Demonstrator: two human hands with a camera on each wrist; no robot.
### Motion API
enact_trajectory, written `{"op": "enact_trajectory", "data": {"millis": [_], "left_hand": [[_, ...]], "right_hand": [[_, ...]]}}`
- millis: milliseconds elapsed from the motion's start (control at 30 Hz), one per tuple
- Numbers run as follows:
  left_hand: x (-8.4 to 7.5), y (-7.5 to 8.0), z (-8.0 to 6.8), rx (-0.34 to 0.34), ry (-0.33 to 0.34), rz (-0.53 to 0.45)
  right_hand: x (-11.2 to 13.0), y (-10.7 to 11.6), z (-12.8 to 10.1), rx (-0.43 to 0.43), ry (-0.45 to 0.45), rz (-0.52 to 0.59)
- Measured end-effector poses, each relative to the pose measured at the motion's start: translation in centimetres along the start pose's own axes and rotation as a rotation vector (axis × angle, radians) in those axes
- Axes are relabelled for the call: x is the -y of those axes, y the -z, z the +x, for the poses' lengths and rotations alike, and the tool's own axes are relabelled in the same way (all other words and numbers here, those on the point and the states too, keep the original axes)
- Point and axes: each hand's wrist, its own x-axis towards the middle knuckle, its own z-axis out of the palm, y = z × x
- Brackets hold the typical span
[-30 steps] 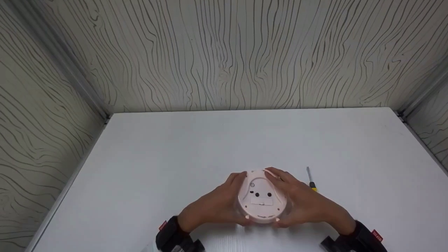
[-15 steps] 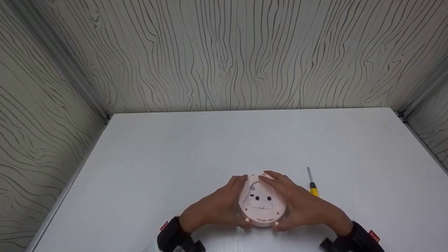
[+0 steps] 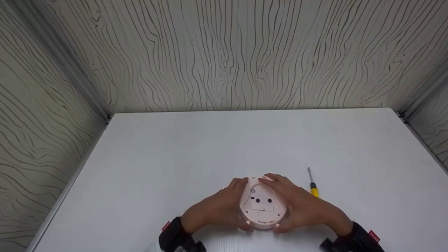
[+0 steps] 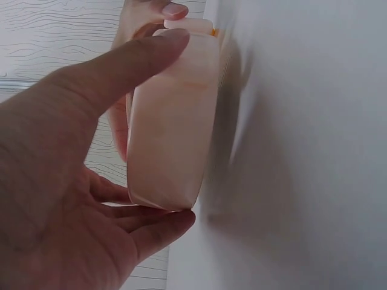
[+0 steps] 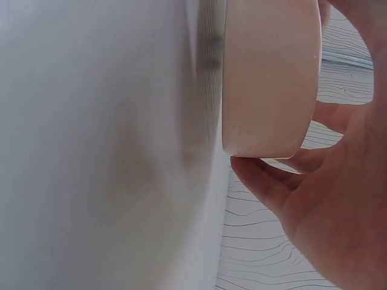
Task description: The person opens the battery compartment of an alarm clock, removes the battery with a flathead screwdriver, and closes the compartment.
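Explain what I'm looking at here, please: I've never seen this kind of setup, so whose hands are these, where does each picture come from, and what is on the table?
There is no machine here: a person works with two bare hands, wearing a camera on the head and one on each wrist. The wide picture is the head camera, looking down at a white table boxed in by wood-grain walls. The two close-ups are the wrist cameras, each turned sideways beside its own hand.

The left hand and the right hand grip a round pink device from both sides, fingers curled round its rim. It lies flat side up, showing two dark round spots and a pale label. In the wrist views it sits at the table surface, but whether it touches cannot be told. What kind of device it is cannot be told either.

To the right lies a small screwdriver with a yellow handle, untouched.
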Motion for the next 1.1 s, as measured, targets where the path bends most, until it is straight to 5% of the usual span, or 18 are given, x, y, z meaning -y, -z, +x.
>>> {"op": "enact_trajectory", "data": {"millis": [667,1100], "left_hand": [[-0.16,-0.60,0.25,0.025,0.023,0.077],[0.13,-0.93,0.12,-0.042,-0.032,0.099]], "right_hand": [[-0.14,-0.35,-0.21,0.051,-0.045,-0.025],[0.01,-0.44,0.06,0.085,-0.071,-0.072]]}}
